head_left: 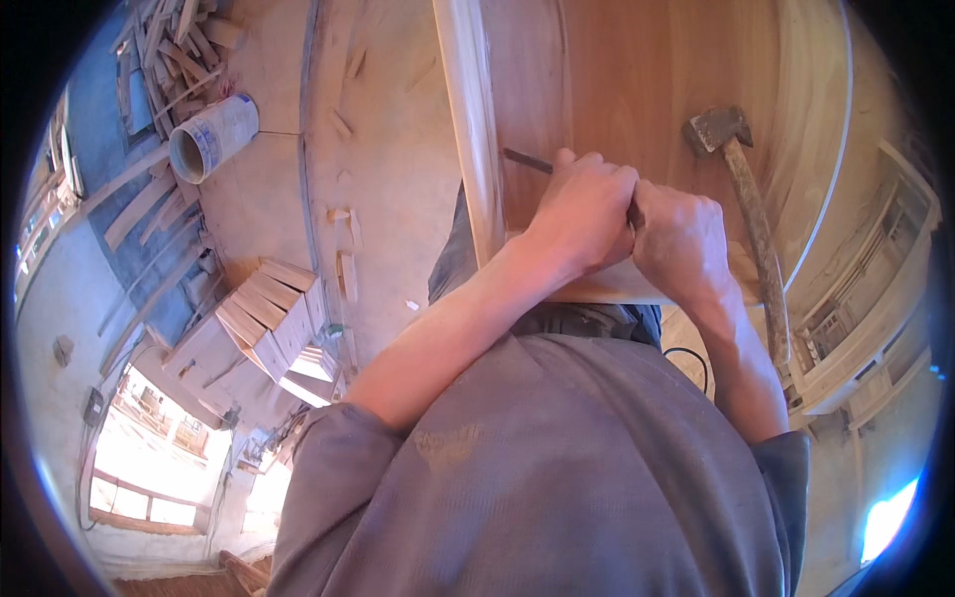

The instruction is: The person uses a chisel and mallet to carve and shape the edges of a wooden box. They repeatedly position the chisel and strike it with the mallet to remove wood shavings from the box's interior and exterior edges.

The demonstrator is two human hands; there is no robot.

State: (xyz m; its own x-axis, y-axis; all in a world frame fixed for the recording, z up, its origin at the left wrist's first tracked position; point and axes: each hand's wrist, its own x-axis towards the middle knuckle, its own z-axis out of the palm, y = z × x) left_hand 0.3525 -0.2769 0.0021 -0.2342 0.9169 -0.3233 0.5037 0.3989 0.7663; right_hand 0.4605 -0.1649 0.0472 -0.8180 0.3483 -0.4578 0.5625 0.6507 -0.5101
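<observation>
My left hand (587,204) is wrapped around a chisel (527,160), whose narrow dark metal blade sticks out to the left. The blade's end meets the inner side of a pale wooden edge board (468,109). Closed and pressed against the left is my right hand (681,239); a dark bit of the tool shows between the two, while the handle is mostly hidden in the fingers. Beneath both hands lies a wooden panel (627,80) framed by the board. A hammer (718,129) with a worn wooden handle rests on it, right of my right hand.
On the floor to the left lie a white bucket (224,134) on its side and several wood scraps (343,269). Stacked wooden boxes (269,308) stand farther left, with a pile of offcuts (184,50) at the far left. Wooden frames (856,308) are on the right.
</observation>
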